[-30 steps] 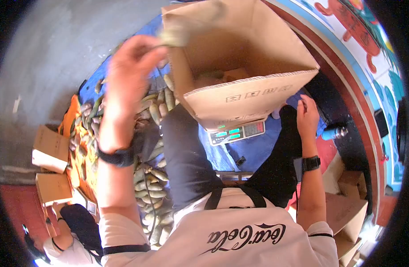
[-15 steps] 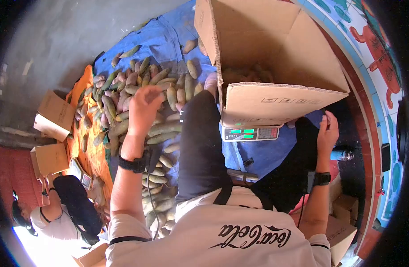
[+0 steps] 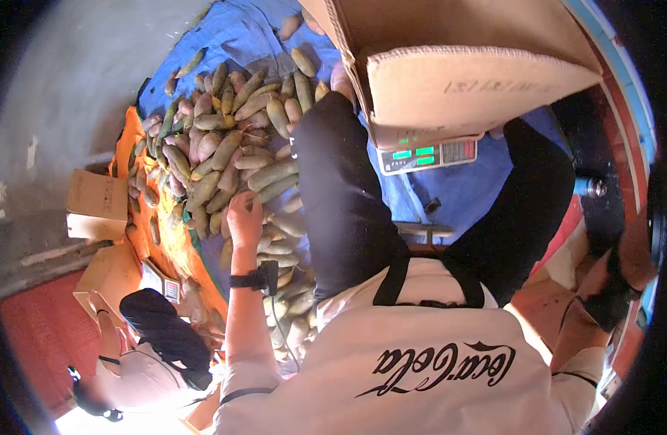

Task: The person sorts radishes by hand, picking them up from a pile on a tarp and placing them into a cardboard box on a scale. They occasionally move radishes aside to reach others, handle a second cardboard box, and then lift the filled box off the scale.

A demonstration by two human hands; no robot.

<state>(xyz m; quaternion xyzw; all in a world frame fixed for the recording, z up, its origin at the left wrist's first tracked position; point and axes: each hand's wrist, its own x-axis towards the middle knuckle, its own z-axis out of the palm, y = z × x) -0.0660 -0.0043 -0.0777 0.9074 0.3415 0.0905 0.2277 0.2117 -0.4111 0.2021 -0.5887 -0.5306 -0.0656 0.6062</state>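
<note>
My left hand is low over a heap of long green and pinkish root vegetables. Its fingers are loosely bent and apart, nearest the vegetables in front of them; nothing shows inside the hand. Out at the right edge, my right hand is dark and smeared, so its fingers and anything in them cannot be made out. Between my legs stands a large open cardboard box on a digital scale with lit green displays. The inside bottom of the box is hidden by its near flap.
Blue tarp and orange cloth lie under the heap. At lower left, a co-worker sits by cardboard boxes and another scale. A bottle lies beyond my right knee.
My left hand has come down and back toward me over the heap. My right hand has swung outward, away from the box, to the right edge. The whole view has shifted.
</note>
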